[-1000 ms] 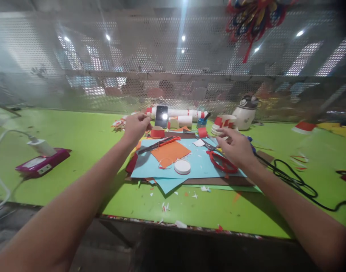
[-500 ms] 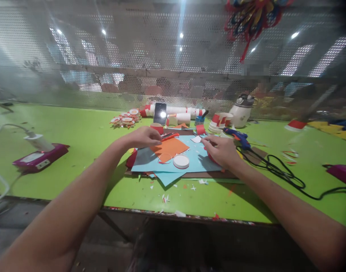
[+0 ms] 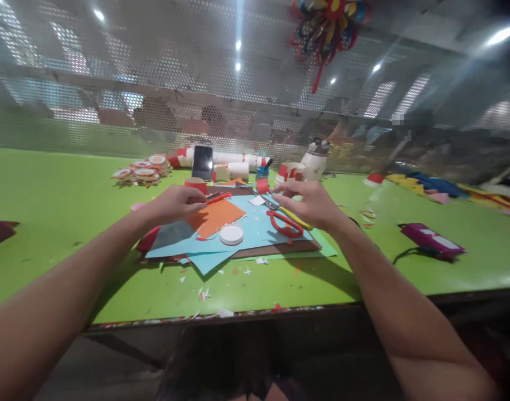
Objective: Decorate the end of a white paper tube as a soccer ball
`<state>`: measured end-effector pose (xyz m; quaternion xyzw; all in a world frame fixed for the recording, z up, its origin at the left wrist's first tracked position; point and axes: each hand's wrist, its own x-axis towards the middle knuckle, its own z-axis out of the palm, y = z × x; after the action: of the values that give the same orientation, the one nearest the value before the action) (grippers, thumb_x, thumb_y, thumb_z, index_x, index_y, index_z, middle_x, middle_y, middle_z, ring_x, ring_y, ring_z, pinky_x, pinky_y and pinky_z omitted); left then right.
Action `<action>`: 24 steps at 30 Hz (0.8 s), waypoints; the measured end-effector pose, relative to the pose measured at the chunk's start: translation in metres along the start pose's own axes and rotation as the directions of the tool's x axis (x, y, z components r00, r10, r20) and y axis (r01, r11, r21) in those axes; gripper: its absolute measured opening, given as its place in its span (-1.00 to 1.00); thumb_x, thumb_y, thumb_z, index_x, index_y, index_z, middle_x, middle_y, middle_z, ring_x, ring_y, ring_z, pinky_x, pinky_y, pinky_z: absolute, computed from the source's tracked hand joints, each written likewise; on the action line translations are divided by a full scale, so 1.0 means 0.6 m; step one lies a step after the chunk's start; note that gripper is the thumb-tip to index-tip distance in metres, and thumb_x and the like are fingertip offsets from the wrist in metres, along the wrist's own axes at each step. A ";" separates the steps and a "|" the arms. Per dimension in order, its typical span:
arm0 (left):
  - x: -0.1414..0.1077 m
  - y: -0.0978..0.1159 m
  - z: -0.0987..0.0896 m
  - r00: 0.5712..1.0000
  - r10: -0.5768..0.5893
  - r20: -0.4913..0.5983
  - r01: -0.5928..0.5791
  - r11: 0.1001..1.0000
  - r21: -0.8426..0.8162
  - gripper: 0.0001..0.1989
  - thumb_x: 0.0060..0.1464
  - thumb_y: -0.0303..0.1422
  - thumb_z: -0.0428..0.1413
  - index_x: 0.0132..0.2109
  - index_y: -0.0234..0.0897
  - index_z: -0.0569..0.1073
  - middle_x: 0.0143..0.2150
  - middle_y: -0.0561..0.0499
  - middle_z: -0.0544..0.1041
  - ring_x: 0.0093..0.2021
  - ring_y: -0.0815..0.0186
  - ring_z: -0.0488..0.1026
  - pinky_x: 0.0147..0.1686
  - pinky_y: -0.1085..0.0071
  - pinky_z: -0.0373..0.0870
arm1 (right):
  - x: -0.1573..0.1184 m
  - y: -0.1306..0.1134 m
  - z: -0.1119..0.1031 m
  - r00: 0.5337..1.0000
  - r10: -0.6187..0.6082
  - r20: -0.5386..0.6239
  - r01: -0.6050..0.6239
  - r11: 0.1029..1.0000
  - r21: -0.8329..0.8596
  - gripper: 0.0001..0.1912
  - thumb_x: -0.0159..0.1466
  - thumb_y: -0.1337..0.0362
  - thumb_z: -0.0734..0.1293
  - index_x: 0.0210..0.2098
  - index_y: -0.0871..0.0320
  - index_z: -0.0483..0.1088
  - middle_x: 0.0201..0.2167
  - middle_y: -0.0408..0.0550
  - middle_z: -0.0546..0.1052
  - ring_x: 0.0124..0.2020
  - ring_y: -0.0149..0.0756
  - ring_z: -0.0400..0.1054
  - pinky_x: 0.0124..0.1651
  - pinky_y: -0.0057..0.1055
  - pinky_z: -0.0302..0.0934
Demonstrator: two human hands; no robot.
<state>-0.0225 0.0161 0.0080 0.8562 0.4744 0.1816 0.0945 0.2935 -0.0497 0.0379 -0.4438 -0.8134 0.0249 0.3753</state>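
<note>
My left hand (image 3: 175,203) hovers at the left side of the light blue paper (image 3: 263,234), fingers loosely bent, thumb apart, nothing visible in them. Just beyond its fingertips lie an orange-handled tool (image 3: 222,198) and an orange paper sheet (image 3: 223,214). My right hand (image 3: 311,203) is held over the right side of the blue paper, thumb and fingers apart and without anything between them. Below it rest red-handled scissors (image 3: 286,224), partly covered by the hand. A white paper piece (image 3: 257,200) and a round white lid (image 3: 231,235) lie between the hands.
Behind the papers stand a phone (image 3: 202,162), paper cups (image 3: 289,171) and a white bottle (image 3: 315,159). Paper rosettes (image 3: 144,170) are piled at the left. A purple power strip (image 3: 432,239) lies right, its cable near my forearm. Paper scraps (image 3: 204,294) litter the front edge.
The view has turned to the right, so the things on the table appear further left. My right hand has shifted off the red-handled scissors, which now show; its fingers are spread wider.
</note>
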 end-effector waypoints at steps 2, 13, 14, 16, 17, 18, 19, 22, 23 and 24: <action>-0.001 0.007 0.002 1.000 0.019 0.006 -0.019 1.000 -0.008 -0.60 0.10 -0.11 0.01 -0.15 -0.29 0.59 -0.20 -0.11 0.64 -0.26 0.18 0.51 -0.28 0.33 0.33 | 0.002 0.007 -0.012 0.993 0.028 -0.117 -0.025 0.999 0.025 -0.80 0.21 0.23 0.37 -0.32 0.25 0.57 -0.41 0.01 0.61 -0.44 -0.30 0.41 -0.32 -0.36 0.25; -0.058 0.124 0.027 0.850 0.386 0.359 -0.402 0.915 -0.032 -0.32 0.09 -0.07 0.12 0.34 0.03 0.19 0.36 -0.11 0.23 0.28 -0.11 0.25 0.18 0.00 0.28 | 0.012 0.026 -0.041 0.850 0.161 -0.502 -0.090 0.983 0.163 -0.77 0.27 0.28 0.28 -0.48 0.19 0.46 -0.65 -0.19 0.45 -0.58 -0.41 0.31 -0.40 -0.43 0.26; -0.062 0.126 0.029 0.846 0.391 0.364 -0.417 0.909 -0.007 -0.31 0.09 -0.14 0.11 0.35 0.05 0.15 0.38 -0.11 0.20 0.31 -0.13 0.20 0.19 -0.04 0.25 | 0.012 0.025 -0.042 0.847 0.164 -0.506 -0.089 0.982 0.169 -0.78 0.26 0.28 0.29 -0.49 0.18 0.45 -0.65 -0.19 0.45 -0.58 -0.41 0.32 -0.40 -0.43 0.26; -0.067 0.124 0.033 0.843 0.392 0.368 -0.429 0.903 0.020 -0.21 -0.01 -0.34 0.13 0.37 0.08 0.11 0.40 -0.08 0.16 0.32 -0.15 0.19 0.18 -0.04 0.29 | 0.010 0.021 -0.042 0.843 0.167 -0.512 -0.085 0.980 0.179 -0.79 0.26 0.28 0.30 -0.49 0.18 0.45 -0.66 -0.20 0.44 -0.58 -0.41 0.32 -0.41 -0.43 0.26; -0.069 0.122 0.034 0.845 0.386 0.371 -0.427 0.904 0.033 -0.14 -0.08 -0.42 0.13 0.37 0.10 0.09 0.41 -0.07 0.14 0.32 -0.16 0.19 0.16 -0.04 0.31 | 0.010 0.020 -0.042 0.841 0.167 -0.515 -0.082 0.979 0.185 -0.79 0.26 0.28 0.30 -0.49 0.18 0.45 -0.66 -0.20 0.44 -0.59 -0.42 0.31 -0.41 -0.43 0.26; -0.069 0.119 0.035 0.846 0.374 0.379 -0.421 0.906 0.044 -0.08 -0.15 -0.48 0.12 0.38 0.11 0.07 0.42 -0.07 0.12 0.31 -0.16 0.20 0.15 -0.03 0.33 | 0.009 0.018 -0.042 0.839 0.168 -0.517 -0.079 0.979 0.190 -0.79 0.26 0.28 0.30 -0.49 0.18 0.45 -0.66 -0.19 0.44 -0.59 -0.42 0.31 -0.41 -0.43 0.25; -0.070 0.117 0.036 0.848 0.358 0.390 -0.410 0.910 0.055 -0.03 -0.20 -0.53 0.10 0.38 0.11 0.05 0.43 -0.08 0.10 0.31 -0.16 0.20 0.13 -0.02 0.35 | 0.009 0.017 -0.041 0.838 0.170 -0.519 -0.076 0.978 0.196 -0.79 0.26 0.28 0.30 -0.49 0.19 0.45 -0.66 -0.19 0.43 -0.60 -0.42 0.31 -0.42 -0.43 0.25; -0.069 0.114 0.035 0.867 0.296 0.401 -0.358 0.930 0.088 -0.03 -0.17 -0.59 0.04 0.39 0.13 0.01 0.44 -0.09 0.07 0.30 -0.09 0.24 0.08 0.05 0.41 | 0.008 0.014 -0.038 0.837 0.177 -0.517 -0.072 0.974 0.217 -0.81 0.24 0.29 0.30 -0.49 0.19 0.45 -0.67 -0.20 0.42 -0.60 -0.41 0.29 -0.45 -0.43 0.23; -0.068 0.114 0.034 0.879 0.278 0.387 -0.337 0.937 0.093 -0.08 -0.11 -0.59 0.01 0.38 0.12 0.02 0.44 -0.08 0.08 0.29 -0.05 0.27 0.07 0.08 0.42 | 0.008 0.013 -0.037 0.839 0.179 -0.514 -0.070 0.972 0.223 -0.81 0.23 0.30 0.31 -0.49 0.19 0.45 -0.67 -0.20 0.41 -0.60 -0.41 0.29 -0.45 -0.43 0.22; -0.067 0.114 0.032 0.890 0.262 0.374 -0.318 0.944 0.093 -0.15 -0.04 -0.56 -0.01 0.38 0.08 0.03 0.43 -0.09 0.09 0.26 -0.03 0.30 0.06 0.10 0.43 | 0.008 0.011 -0.036 0.841 0.178 -0.511 -0.067 0.971 0.229 -0.82 0.23 0.30 0.31 -0.49 0.19 0.45 -0.68 -0.20 0.41 -0.60 -0.41 0.28 -0.46 -0.43 0.21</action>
<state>0.0189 -0.0538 0.0044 0.9407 0.3284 -0.0011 0.0852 0.3104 -0.0484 0.0535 -0.4443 -0.6422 0.0085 0.6246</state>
